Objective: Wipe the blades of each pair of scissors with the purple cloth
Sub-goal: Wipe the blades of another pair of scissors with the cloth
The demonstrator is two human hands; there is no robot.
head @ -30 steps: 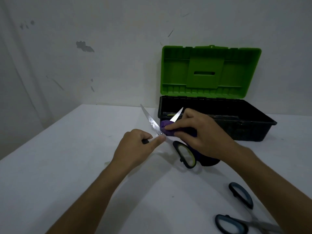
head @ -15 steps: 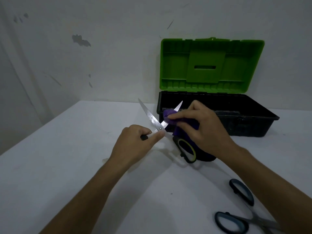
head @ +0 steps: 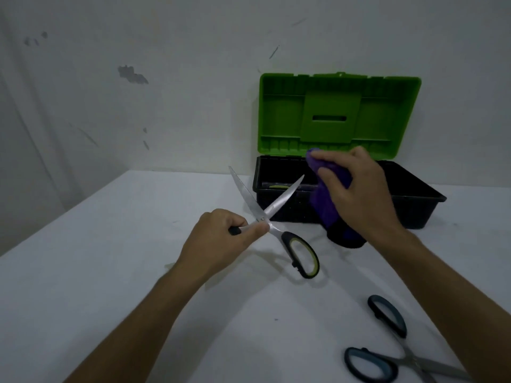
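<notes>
Right hand [head: 356, 194] has lifted the purple cloth [head: 329, 200] off the blade, grip bunched round it above the toolbox [head: 414, 205]. Left hand [head: 221, 239] pinches the open black-green scissors [head: 276, 217] at the pivot over the counter [head: 110, 272]. No readable text.

The place looked like a plain workroom or a simple recording corner, not a furnished home. A bare white surface [head: 83, 272] stood in the corner of two pale walls [head: 166, 106], and the paint on them was scuffed and chipped. A plastic toolbox [head: 414, 205] with a black body and an open green lid [head: 337, 114] stood at the back wall. The light was dim. More exact than this I could not tell.
</notes>
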